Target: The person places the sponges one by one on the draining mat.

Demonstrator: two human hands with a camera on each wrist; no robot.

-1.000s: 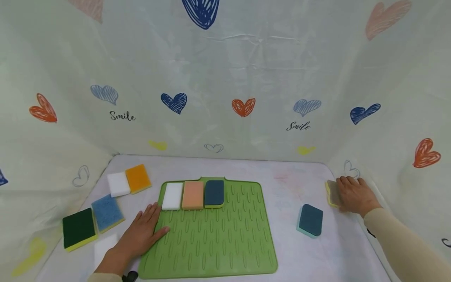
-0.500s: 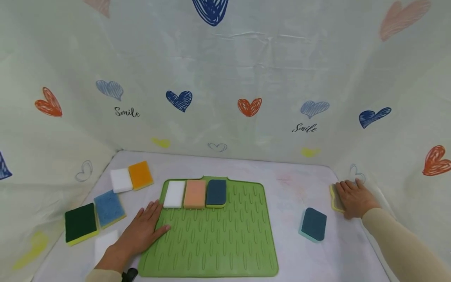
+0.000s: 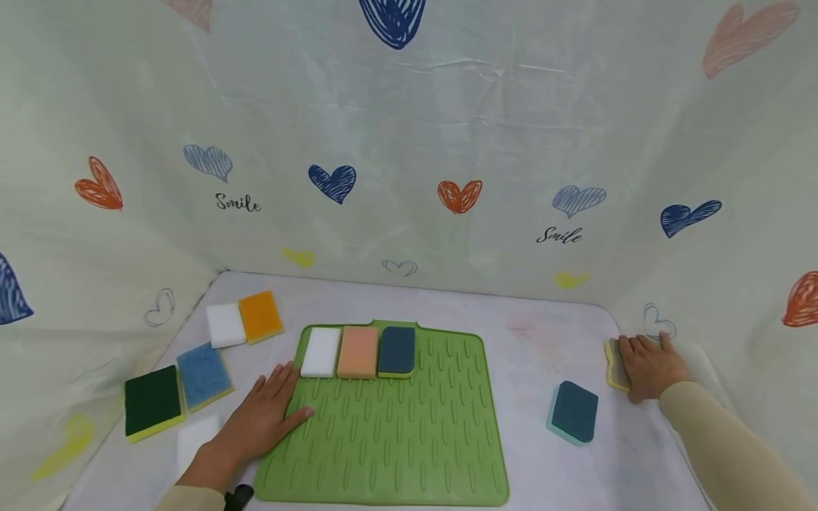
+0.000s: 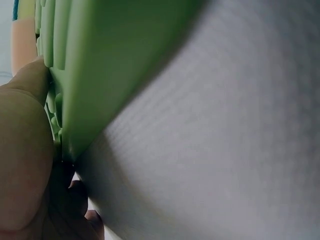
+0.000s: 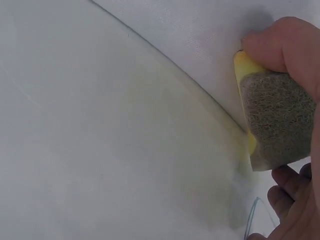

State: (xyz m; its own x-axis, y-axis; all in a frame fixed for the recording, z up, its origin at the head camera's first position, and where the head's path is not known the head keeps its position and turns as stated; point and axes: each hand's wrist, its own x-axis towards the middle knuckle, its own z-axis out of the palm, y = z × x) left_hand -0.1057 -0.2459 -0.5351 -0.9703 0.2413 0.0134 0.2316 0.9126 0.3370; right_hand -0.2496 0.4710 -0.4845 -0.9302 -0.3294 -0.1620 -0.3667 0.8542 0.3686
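Both bare hands, left hand (image 3: 258, 419) and right hand (image 3: 652, 365), emerge from long cream sleeves (image 3: 722, 447); a small black band (image 3: 238, 498) circles the left wrist.

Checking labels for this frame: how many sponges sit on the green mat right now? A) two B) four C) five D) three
D: the head view shows three in a row along the far edge of the green mat: a white sponge, a peach sponge and a dark blue sponge. The other sponges lie off it on the table.
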